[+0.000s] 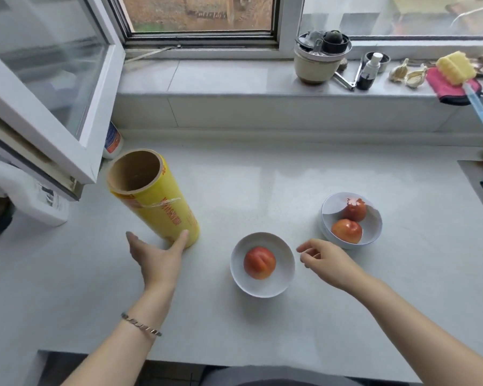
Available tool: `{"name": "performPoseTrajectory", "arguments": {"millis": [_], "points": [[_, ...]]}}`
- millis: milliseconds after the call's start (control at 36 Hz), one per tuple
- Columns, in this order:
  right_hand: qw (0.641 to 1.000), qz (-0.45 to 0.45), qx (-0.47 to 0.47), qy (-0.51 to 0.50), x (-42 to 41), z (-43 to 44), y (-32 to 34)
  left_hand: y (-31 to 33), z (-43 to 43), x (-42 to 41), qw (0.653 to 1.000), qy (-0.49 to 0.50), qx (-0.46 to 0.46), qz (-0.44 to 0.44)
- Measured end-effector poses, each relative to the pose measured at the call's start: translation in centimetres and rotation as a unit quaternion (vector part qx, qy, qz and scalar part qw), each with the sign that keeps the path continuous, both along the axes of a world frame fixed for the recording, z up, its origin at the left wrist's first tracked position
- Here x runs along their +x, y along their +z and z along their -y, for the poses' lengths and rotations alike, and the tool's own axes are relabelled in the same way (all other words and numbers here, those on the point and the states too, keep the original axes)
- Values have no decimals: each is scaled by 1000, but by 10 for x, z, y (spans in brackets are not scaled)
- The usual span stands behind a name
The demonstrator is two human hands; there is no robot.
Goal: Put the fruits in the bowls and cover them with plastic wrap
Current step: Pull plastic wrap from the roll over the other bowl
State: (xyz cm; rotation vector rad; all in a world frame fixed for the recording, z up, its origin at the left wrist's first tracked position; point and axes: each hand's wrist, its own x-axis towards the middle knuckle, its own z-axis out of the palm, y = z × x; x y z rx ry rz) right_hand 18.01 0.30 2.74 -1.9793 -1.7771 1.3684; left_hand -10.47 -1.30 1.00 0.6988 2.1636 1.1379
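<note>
A yellow roll of plastic wrap (156, 196) stands upright on the white counter at the left. My left hand (155, 256) is open at its base, the thumb touching the roll's lower edge. A white bowl (240, 277) in the middle holds one red-orange fruit (260, 262). To its right, stacked white bowls (372, 231) hold two fruits (347, 231), one behind the other. My right hand (325, 260) hovers between the two bowls with fingers loosely curled and nothing in it.
An open window sash (53, 87) juts over the counter's left side. A white bottle (112, 140) stands behind the roll. The sill holds a pot of utensils (319, 57), a small bottle (370, 71), garlic and a yellow sponge brush (457, 71). A sink edge (480, 182) is at right.
</note>
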Motion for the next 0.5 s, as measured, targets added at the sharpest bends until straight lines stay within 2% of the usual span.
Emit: {"name": "performPoseTrajectory", "arguments": {"millis": [56,139,361,500], "points": [[1000,-4,8,15,-12,-3,5,6,-13,-19,998,-19,59,-16],[999,-10,20,31,-32,-6,13,12,-32,-38,992,-65,112,6],[997,-37,53,52,-78,-10,34,34,-49,-39,987,-106,119,-19],[990,-83,95,57,-98,-14,60,70,-57,-19,974,-199,108,-6]]}}
